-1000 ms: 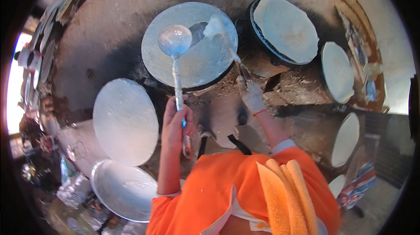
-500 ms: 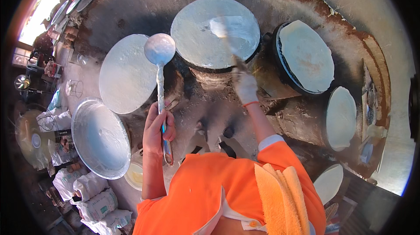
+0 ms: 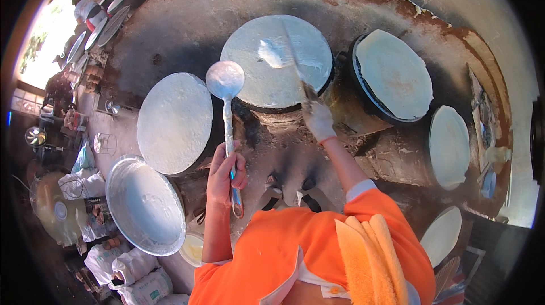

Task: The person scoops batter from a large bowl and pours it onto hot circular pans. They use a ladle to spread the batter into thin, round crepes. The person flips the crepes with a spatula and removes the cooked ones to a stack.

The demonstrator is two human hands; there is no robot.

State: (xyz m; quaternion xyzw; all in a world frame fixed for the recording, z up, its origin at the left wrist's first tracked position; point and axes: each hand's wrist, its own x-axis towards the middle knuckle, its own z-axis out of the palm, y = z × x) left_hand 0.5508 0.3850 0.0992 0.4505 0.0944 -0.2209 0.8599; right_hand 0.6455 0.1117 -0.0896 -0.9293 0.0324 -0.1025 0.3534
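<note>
My left hand point(image 3: 227, 173) is closed round the handle of a metal ladle point(image 3: 225, 79), whose batter-coated bowl is raised between two round griddles. My right hand point(image 3: 319, 120), in a pale glove, grips a long thin spreader point(image 3: 292, 52) by its brown handle. The spreader reaches across the middle round griddle point(image 3: 267, 86), which is coated with white batter. A thicker white patch of batter point(image 3: 271, 53) lies just left of the blade. To the left, another griddle point(image 3: 175, 123) carries a full white layer. A wide metal basin point(image 3: 145, 205) of white batter stands beside my left forearm.
Right of the middle griddle sits a griddle with a pale round sheet point(image 3: 393, 75), its edge lifted. Further round are more pale sheets point(image 3: 448, 147) point(image 3: 441, 235). White sacks point(image 3: 136, 268) lie lower left, near a fan point(image 3: 58, 209). Another person point(image 3: 88, 9) is at the far left.
The whole view has shifted, so the griddles sit lower. The thick batter patch has moved left and become smaller on the middle griddle. Both hands keep their tools.
</note>
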